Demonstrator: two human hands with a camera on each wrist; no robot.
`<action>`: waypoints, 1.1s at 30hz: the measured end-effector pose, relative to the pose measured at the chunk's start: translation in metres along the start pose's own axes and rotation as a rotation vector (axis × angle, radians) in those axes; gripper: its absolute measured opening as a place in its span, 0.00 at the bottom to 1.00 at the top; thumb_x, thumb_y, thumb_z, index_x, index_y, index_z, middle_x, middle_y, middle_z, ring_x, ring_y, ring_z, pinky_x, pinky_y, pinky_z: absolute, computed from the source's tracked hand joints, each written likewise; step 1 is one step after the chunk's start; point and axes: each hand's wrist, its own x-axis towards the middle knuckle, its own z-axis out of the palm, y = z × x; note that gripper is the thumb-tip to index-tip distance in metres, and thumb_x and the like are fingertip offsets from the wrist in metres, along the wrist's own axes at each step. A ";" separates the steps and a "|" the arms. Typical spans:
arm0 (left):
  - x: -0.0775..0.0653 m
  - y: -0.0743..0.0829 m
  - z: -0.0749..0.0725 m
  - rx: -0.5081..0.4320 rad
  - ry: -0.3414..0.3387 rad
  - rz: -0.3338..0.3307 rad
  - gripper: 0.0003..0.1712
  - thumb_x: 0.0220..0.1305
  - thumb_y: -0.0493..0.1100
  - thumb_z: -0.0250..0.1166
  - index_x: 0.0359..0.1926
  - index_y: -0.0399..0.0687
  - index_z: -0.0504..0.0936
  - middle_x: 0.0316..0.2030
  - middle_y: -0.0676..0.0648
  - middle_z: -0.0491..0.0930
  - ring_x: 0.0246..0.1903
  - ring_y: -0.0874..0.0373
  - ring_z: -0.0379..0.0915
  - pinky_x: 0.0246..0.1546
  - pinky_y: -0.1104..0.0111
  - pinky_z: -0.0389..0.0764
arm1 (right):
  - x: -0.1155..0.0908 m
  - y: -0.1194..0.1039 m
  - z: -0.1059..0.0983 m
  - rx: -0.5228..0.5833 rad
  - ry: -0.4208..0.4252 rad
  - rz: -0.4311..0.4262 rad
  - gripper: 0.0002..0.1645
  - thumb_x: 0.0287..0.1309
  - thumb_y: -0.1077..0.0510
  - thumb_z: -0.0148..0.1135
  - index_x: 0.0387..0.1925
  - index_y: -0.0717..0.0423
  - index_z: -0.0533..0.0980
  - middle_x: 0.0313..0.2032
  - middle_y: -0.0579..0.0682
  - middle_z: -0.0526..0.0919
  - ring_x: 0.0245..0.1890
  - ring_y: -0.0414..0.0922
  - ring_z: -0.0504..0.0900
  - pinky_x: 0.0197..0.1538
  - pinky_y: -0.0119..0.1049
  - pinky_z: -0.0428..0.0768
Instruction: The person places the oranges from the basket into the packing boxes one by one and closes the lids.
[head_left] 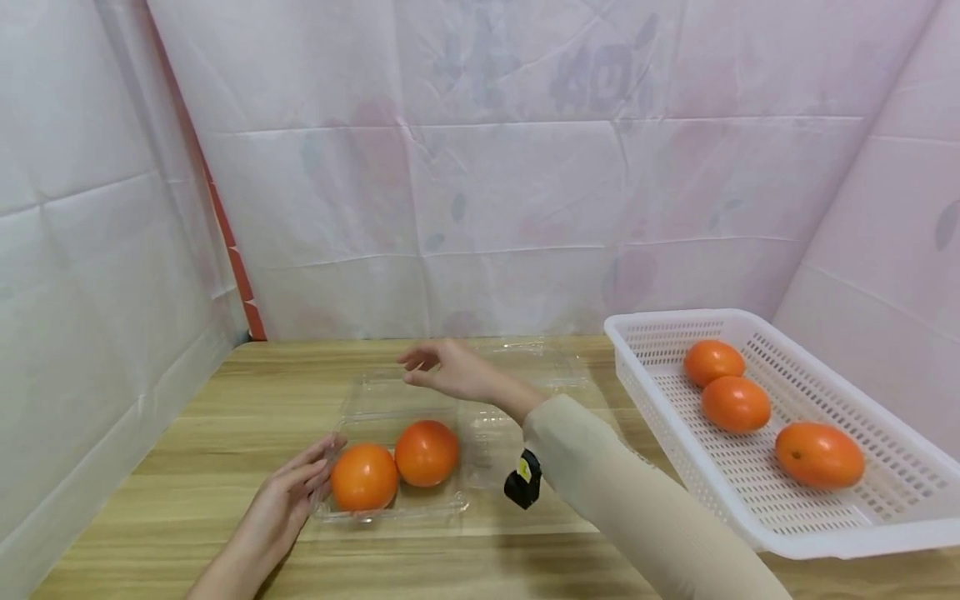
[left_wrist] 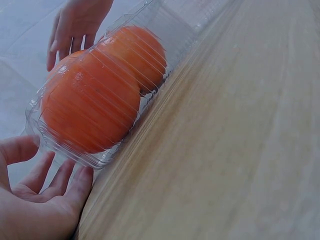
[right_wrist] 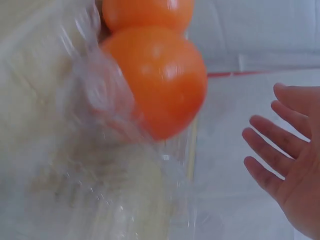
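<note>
Two round, orange-red tomatoes, a left one (head_left: 363,477) and a right one (head_left: 426,452), sit side by side in a clear plastic clamshell box (head_left: 420,510). The box's transparent lid (head_left: 401,393) lies folded back behind them. At the box's left end is my left hand (head_left: 288,492); its spread fingertips (left_wrist: 82,175) are right at the clear wall in the left wrist view. My right hand (head_left: 450,369) hovers above the lid area, fingers loosely extended and holding nothing. In the right wrist view its fingers (right_wrist: 272,150) are spread apart from the tomatoes.
A white perforated plastic basket (head_left: 675,475) stands on the right with three more orange-red tomatoes (head_left: 819,455) in it. More clear plastic packaging (head_left: 525,362) lies behind and right of the box on the wooden table (head_left: 172,467). Pale sheeting (head_left: 510,192) walls off the back and sides.
</note>
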 end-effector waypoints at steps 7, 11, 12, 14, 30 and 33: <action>-0.002 0.002 0.004 0.013 -0.005 -0.010 0.34 0.76 0.38 0.47 0.76 0.34 0.47 0.70 0.47 0.62 0.53 0.74 0.72 0.54 0.78 0.72 | 0.021 0.014 -0.007 -0.079 -0.081 0.018 0.18 0.68 0.61 0.60 0.56 0.63 0.77 0.50 0.58 0.84 0.51 0.51 0.82 0.51 0.33 0.80; 0.000 0.004 0.005 0.017 -0.009 0.011 0.34 0.76 0.39 0.47 0.76 0.34 0.48 0.70 0.47 0.62 0.53 0.74 0.72 0.54 0.78 0.71 | 0.032 0.024 -0.012 -0.144 -0.101 0.036 0.18 0.67 0.61 0.60 0.56 0.64 0.77 0.50 0.58 0.83 0.53 0.51 0.81 0.54 0.36 0.79; 0.000 0.004 0.006 0.012 -0.006 0.011 0.34 0.76 0.39 0.48 0.76 0.34 0.48 0.68 0.49 0.65 0.53 0.74 0.72 0.54 0.78 0.72 | 0.035 0.026 -0.013 -0.152 -0.108 0.047 0.18 0.67 0.61 0.60 0.56 0.65 0.77 0.51 0.59 0.83 0.53 0.52 0.81 0.55 0.36 0.79; 0.000 0.004 0.005 0.007 -0.001 0.007 0.34 0.75 0.38 0.48 0.76 0.34 0.48 0.64 0.55 0.71 0.53 0.74 0.72 0.54 0.78 0.72 | 0.039 0.032 -0.014 -0.177 -0.121 0.072 0.19 0.67 0.60 0.60 0.55 0.65 0.77 0.52 0.59 0.82 0.54 0.52 0.80 0.56 0.37 0.78; -0.004 0.001 0.005 0.033 0.035 -0.022 0.33 0.75 0.38 0.48 0.76 0.35 0.50 0.71 0.42 0.60 0.52 0.73 0.73 0.54 0.77 0.72 | 0.069 0.062 -0.007 -0.371 -0.172 0.237 0.20 0.65 0.59 0.60 0.56 0.64 0.79 0.56 0.58 0.80 0.57 0.51 0.78 0.60 0.38 0.75; -0.005 0.001 0.005 0.046 0.025 -0.020 0.33 0.75 0.39 0.48 0.76 0.35 0.51 0.72 0.41 0.58 0.53 0.74 0.72 0.54 0.78 0.72 | 0.071 0.062 -0.003 -0.420 -0.197 0.254 0.20 0.65 0.58 0.60 0.56 0.64 0.79 0.57 0.57 0.80 0.58 0.51 0.77 0.60 0.39 0.75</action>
